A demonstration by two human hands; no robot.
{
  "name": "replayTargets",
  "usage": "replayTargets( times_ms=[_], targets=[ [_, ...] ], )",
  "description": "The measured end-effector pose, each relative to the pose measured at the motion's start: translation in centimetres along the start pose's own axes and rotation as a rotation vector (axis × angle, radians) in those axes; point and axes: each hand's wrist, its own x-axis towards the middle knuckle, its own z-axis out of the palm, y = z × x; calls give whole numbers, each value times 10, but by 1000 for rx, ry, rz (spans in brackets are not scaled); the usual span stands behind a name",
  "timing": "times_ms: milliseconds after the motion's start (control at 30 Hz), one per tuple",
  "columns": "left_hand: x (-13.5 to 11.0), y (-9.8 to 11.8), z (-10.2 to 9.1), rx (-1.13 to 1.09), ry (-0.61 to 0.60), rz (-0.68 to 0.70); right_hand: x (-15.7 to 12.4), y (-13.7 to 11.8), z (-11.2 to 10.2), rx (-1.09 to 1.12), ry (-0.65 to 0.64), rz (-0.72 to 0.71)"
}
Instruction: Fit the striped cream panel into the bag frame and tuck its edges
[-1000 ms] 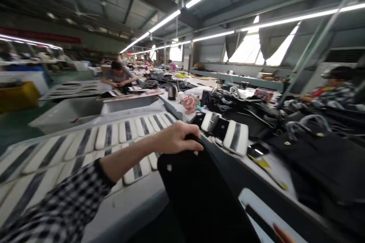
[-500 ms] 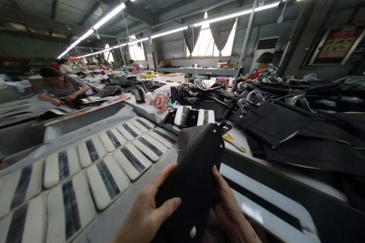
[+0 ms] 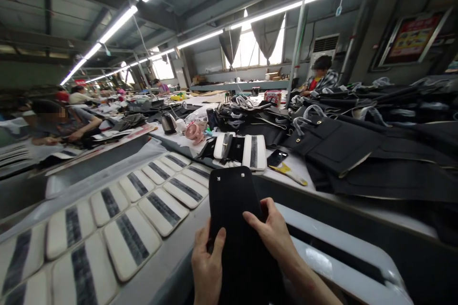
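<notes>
Between my two hands is a long black panel (image 3: 234, 205) with rounded corners, leather-like, with two small shiny metal pieces near its far end. My left hand (image 3: 209, 259) grips its left edge, thumb on top and fingers wrapped to the side. On the right edge my right hand (image 3: 274, 228) holds it the same way, thumb lying across the top face. The panel's near end runs into dark shadow at the bottom of the view, so its lower part is hard to make out.
Cream pads with dark stripes (image 3: 125, 236) lie in rows on the grey table to the left. Ahead are more striped pads (image 3: 255, 152), a phone (image 3: 277, 157), a yellow-handled tool (image 3: 288, 173), a pink fan (image 3: 194, 132) and a kettle (image 3: 168, 124). Black bag pieces (image 3: 332, 145) are heaped right. A co-worker (image 3: 67, 121) sits left.
The black panel has turned from a tilted, folded pose to face me flatter and more upright. My left hand has shifted to its left edge; my right thumb now lies on top.
</notes>
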Motion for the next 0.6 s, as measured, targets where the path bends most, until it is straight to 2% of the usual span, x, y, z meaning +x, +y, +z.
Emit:
replayTargets(
  times_ms=[100, 167, 367, 500, 600],
  targets=[
    [5, 7, 6, 7, 31, -11, -5, -2, -3, -100, 10, -35],
    [5, 9, 10, 4, 7, -12, -6, 0, -5, -114, 17, -61],
    [9, -9, 14, -59, -115, -101, -16, 31, -11, 11, -24, -109],
    [28, -11, 12, -9, -166, -35, -30, 53, -12, 76, -30, -81],
    [30, -7, 16, -10, -288, 2, -28, 59, -19, 153, -31, -24]
  ],
)
